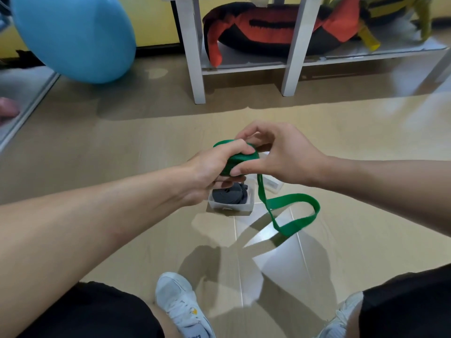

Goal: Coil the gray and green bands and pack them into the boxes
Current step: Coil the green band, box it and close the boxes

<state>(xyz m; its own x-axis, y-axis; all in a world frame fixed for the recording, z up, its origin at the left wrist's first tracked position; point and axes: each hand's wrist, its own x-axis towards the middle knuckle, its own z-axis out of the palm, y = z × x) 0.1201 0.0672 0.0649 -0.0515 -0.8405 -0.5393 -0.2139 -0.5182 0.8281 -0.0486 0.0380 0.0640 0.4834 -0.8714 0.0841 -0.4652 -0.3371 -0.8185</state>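
**Green band half coiled, gray band boxed**

The person sits on the floor (122, 147) with both hands raised over the boxes. The left hand (207, 167) has its fingers curled round a tight roll of the green band (241, 158), thumb lying across the top of the roll. The right hand (278, 157) meets it from three o'clock: its thumb presses the near edge of the roll and its fingers curl over the far side, so both hands hold the same coil between them.

From under the roll the loose tail of the band drops toward five o'clock, bends into an open loop, and its lowest fold seems to hang just above the floor, though I cannot be sure it clears it.

Directly below the hands, at six o'clock, an open box (230, 208) stands on the floor with the gray band (230, 194) lying coiled inside it. A second box (272, 185) sits just beside it at two o'clock, mostly hidden behind the right hand; I cannot see what is in it.

Farther back, a blue ball (73, 35) rests at ten o'clock and a white shelf (244, 67) at one o'clock carries a red and black bag (268, 28). Two white shoes (180, 303) show at the near edge.
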